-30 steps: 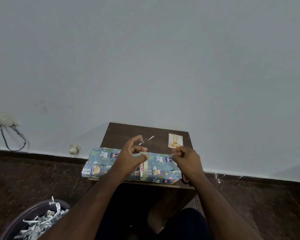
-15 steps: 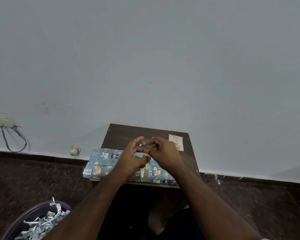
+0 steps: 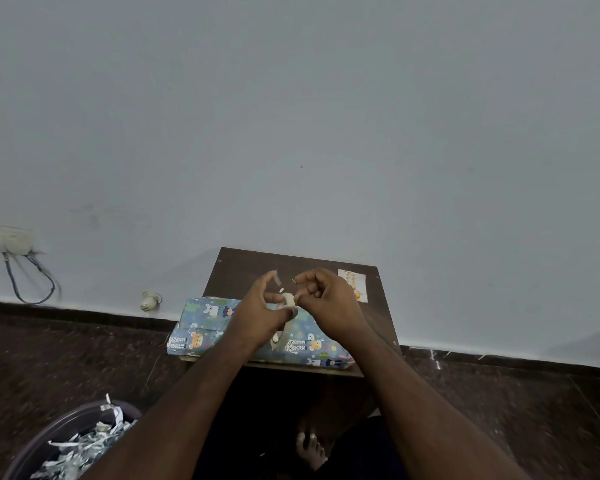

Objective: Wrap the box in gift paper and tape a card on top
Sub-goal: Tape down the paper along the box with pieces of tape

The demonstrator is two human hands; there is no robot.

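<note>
A box wrapped in blue animal-print gift paper (image 3: 205,327) lies along the front of a small dark wooden table (image 3: 243,271). Above it my left hand (image 3: 257,320) grips a roll of clear tape (image 3: 286,329) between thumb and fingers, and a short piece of tape sticks to the raised forefinger. My right hand (image 3: 329,306) has come up against the roll, and its curled fingers pinch the tape at the roll's top edge. A small white card with orange print (image 3: 352,284) lies flat on the table's far right corner, apart from the box.
The table stands against a pale wall. A dark bin holding shredded paper scraps (image 3: 77,445) sits on the floor at lower left. A wall socket with cables (image 3: 14,244) is at far left. My bare foot (image 3: 310,448) shows under the table.
My right hand has moved left from the box's right end to meet the tape roll in my left hand. The left hand, the box and the card have stayed in place.
</note>
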